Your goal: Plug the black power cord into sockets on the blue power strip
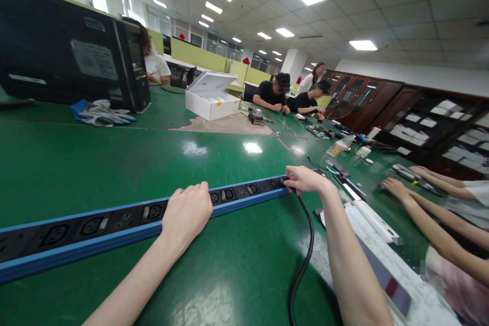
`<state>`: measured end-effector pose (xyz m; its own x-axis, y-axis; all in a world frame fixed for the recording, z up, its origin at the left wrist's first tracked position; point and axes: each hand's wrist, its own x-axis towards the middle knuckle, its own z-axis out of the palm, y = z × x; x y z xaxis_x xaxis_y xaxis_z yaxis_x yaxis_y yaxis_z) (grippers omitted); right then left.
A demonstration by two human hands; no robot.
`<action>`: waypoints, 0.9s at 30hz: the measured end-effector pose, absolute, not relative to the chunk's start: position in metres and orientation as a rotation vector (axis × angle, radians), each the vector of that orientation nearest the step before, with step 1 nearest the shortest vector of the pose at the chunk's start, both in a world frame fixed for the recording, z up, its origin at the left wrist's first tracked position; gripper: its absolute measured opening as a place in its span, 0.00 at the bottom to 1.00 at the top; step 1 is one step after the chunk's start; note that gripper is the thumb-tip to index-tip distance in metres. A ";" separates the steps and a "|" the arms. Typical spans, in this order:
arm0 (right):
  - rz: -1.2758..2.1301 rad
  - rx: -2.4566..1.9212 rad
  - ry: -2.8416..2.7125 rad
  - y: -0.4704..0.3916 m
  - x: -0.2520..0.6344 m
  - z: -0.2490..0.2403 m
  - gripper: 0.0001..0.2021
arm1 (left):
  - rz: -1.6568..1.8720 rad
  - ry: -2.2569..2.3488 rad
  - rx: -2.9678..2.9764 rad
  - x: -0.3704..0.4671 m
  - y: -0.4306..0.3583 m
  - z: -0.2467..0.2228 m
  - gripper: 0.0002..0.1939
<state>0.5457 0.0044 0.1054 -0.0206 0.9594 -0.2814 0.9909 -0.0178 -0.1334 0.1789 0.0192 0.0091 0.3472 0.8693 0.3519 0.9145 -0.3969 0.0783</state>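
Left hand (188,210) clutched the blue power strip (242,192)! Toward the far end, right hand (305,179) grasped a black cable (311,234), apparently by its tip.

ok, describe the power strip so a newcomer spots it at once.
On the green table, nearer the camera than the black computer case, a long power strip runs under the left hand. Its black face carries sockets; blue edges set it apart from the white bar at right.
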 end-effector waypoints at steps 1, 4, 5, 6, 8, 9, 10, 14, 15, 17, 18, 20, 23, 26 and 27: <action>-0.463 2.125 2.118 0.004 0.546 0.105 0.11 | -0.513 -1.647 -2.467 0.179 0.019 0.009 0.16; -0.475 2.150 2.073 0.004 0.545 0.104 0.10 | -0.518 -1.639 -2.463 0.179 0.020 0.009 0.16; -0.468 2.154 2.060 0.004 0.545 0.104 0.10 | -0.521 -1.634 -2.460 0.179 0.020 0.008 0.16; -0.451 2.152 2.059 0.005 0.546 0.105 0.10 | -0.525 -1.626 -2.454 0.179 0.020 0.008 0.16; -0.350 2.162 2.094 0.005 0.550 0.107 0.11 | -0.538 -1.603 -2.442 0.178 0.020 0.007 0.16; -0.261 2.187 2.119 0.005 0.553 0.109 0.12 | -0.546 -1.590 -2.437 0.178 0.019 0.006 0.16; -0.158 2.222 2.147 0.004 0.557 0.112 0.13 | -0.553 -1.577 -2.434 0.178 0.019 0.006 0.16; 0.105 2.352 2.200 -0.001 0.581 0.120 0.19 | -0.556 -1.560 -2.432 0.178 0.018 0.005 0.16; 0.117 2.367 2.184 -0.002 0.587 0.121 0.19 | -0.549 -1.560 -2.429 0.178 0.018 0.005 0.16; 0.130 2.388 2.114 -0.004 0.599 0.120 0.19 | -0.532 -1.559 -2.423 0.178 0.018 0.006 0.16; 0.132 2.393 2.076 -0.005 0.605 0.120 0.18 | -0.522 -1.559 -2.422 0.178 0.018 0.006 0.16; 0.133 2.404 2.021 -0.007 0.616 0.117 0.16 | -0.509 -1.564 -2.424 0.178 0.018 0.006 0.16; 0.156 2.462 1.956 -0.010 0.634 0.115 0.14 | -0.505 -1.572 -2.432 0.178 0.018 0.007 0.16; 0.231 2.568 1.876 -0.014 0.651 0.115 0.14 | -0.513 -1.569 -2.433 0.178 0.018 0.007 0.16; 0.260 2.598 1.852 -0.015 0.655 0.115 0.14 | -0.515 -1.566 -2.432 0.178 0.018 0.006 0.16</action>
